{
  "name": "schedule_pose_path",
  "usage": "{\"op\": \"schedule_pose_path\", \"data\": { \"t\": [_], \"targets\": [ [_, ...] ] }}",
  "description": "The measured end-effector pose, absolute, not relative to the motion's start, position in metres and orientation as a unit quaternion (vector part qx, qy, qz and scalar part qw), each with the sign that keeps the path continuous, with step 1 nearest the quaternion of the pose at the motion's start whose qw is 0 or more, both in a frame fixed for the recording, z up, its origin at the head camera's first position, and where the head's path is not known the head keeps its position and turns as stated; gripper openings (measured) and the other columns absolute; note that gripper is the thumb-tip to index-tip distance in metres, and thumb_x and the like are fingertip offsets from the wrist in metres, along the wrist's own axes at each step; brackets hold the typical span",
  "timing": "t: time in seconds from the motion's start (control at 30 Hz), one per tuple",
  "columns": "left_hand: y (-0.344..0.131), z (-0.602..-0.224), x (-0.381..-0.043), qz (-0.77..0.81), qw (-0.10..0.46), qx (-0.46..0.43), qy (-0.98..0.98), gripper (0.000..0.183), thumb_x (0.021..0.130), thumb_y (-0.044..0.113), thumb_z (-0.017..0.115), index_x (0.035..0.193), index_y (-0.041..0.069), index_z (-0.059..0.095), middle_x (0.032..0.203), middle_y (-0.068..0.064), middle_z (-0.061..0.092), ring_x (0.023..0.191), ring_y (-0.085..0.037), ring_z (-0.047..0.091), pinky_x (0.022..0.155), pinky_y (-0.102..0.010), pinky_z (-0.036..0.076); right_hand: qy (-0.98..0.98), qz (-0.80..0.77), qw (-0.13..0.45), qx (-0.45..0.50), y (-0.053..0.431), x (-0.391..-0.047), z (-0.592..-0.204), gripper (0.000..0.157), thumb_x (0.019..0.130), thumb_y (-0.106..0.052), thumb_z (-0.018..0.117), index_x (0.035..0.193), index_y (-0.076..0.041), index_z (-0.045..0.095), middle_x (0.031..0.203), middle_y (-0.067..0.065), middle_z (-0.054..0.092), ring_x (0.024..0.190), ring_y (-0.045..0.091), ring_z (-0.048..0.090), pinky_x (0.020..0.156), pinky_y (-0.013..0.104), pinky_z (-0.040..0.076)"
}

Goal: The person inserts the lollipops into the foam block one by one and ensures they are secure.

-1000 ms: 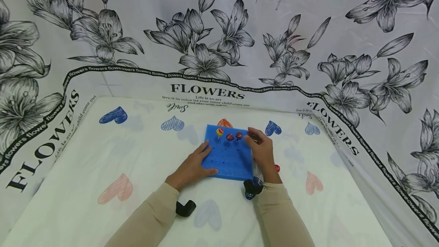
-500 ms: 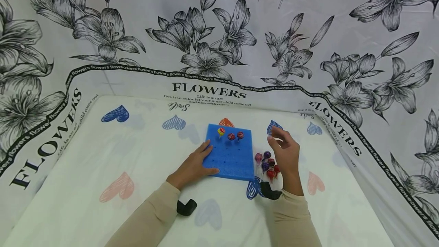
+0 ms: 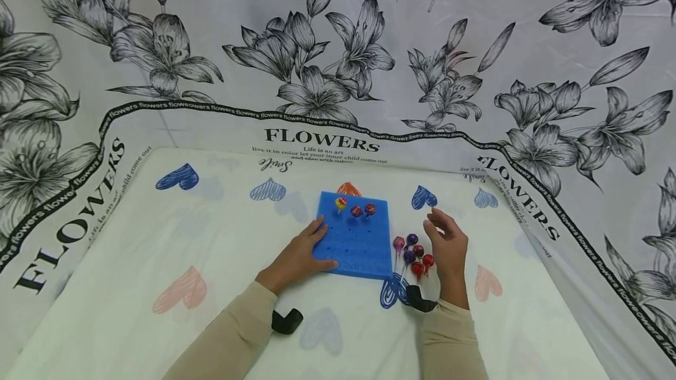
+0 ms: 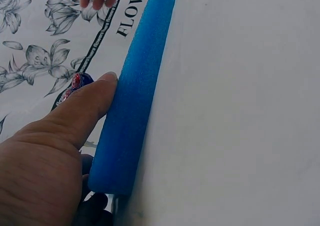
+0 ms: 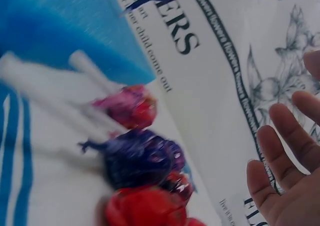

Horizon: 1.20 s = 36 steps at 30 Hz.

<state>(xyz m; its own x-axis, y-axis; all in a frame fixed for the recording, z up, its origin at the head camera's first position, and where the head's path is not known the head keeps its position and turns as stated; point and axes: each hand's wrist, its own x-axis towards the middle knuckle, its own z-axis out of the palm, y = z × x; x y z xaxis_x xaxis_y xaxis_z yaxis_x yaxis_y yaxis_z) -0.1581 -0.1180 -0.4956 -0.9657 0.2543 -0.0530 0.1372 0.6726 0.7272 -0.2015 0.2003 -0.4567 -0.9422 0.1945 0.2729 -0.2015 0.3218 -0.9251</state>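
A blue foam board (image 3: 359,251) with small holes lies on the table. Three lollipops stand in its far part: a yellow-and-red one (image 3: 340,203) and two dark red ones, one of them a dark red lollipop (image 3: 370,209) on the right. My left hand (image 3: 296,257) rests on the board's left side, fingers along the edge and thumb near the front; in the left wrist view the thumb (image 4: 80,111) presses the foam. My right hand (image 3: 449,251) hovers with relaxed fingers and holds nothing. Beside it lie several loose lollipops, among them pink (image 5: 132,106), purple (image 5: 142,158) and red (image 5: 147,208) ones.
The table wears a white cloth (image 3: 227,239) printed with hearts. Behind it hangs a floral curtain (image 3: 211,28) with a black lettered band. Black wrist mounts (image 3: 287,321) sit at both wrists.
My right hand has left the board's upper right corner, moving right and then slightly down towards me, which uncovers the loose lollipops. The left hand stays in place on the board.
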Motion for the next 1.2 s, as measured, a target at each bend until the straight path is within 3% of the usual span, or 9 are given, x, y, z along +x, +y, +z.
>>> {"op": "schedule_pose_path", "data": {
  "t": [0.3,0.6,0.77,1.2],
  "targets": [
    [-0.119,-0.495,-0.158,0.391,0.074,0.111,0.911,0.093,0.079,0.047,0.077,0.151,0.008,0.033,0.160,-0.002,0.013,0.144,-0.030,0.015,0.109,-0.048,0.027,-0.832,0.541,0.122,-0.026,0.203,-0.208,-0.474,0.041,0.093,-0.022,0.067,0.131,-0.009,0.060,0.119,0.007,0.064,0.110,0.019,0.055,0.089,0.024,0.045],
    [-0.118,-0.495,-0.159,0.387,0.068,0.114,0.912,0.093,0.079,0.047,0.077,0.150,0.007,0.033,0.160,-0.002,0.013,0.143,-0.030,0.015,0.109,-0.047,0.027,-0.875,0.476,0.049,-0.068,0.207,-0.213,-0.489,0.047,0.092,-0.031,0.066,0.133,-0.011,0.059,0.123,0.011,0.061,0.115,0.028,0.051,0.096,0.047,0.043],
    [-0.117,-0.495,-0.158,0.387,0.070,0.113,0.912,0.093,0.079,0.046,0.077,0.150,0.007,0.032,0.160,-0.001,0.013,0.143,-0.029,0.015,0.110,-0.047,0.026,-0.903,0.423,0.019,-0.075,0.208,-0.212,-0.493,0.043,0.092,-0.030,0.065,0.130,-0.011,0.061,0.119,0.011,0.063,0.111,0.030,0.053,0.096,0.048,0.043],
    [-0.117,-0.496,-0.158,0.387,0.068,0.116,0.912,0.093,0.079,0.047,0.077,0.150,0.006,0.033,0.160,-0.002,0.013,0.143,-0.030,0.016,0.109,-0.048,0.027,-0.910,0.403,0.045,-0.093,0.204,-0.211,-0.491,0.032,0.094,-0.023,0.064,0.123,-0.010,0.067,0.115,0.016,0.065,0.101,0.031,0.060,0.089,0.045,0.049]
  ]
}}
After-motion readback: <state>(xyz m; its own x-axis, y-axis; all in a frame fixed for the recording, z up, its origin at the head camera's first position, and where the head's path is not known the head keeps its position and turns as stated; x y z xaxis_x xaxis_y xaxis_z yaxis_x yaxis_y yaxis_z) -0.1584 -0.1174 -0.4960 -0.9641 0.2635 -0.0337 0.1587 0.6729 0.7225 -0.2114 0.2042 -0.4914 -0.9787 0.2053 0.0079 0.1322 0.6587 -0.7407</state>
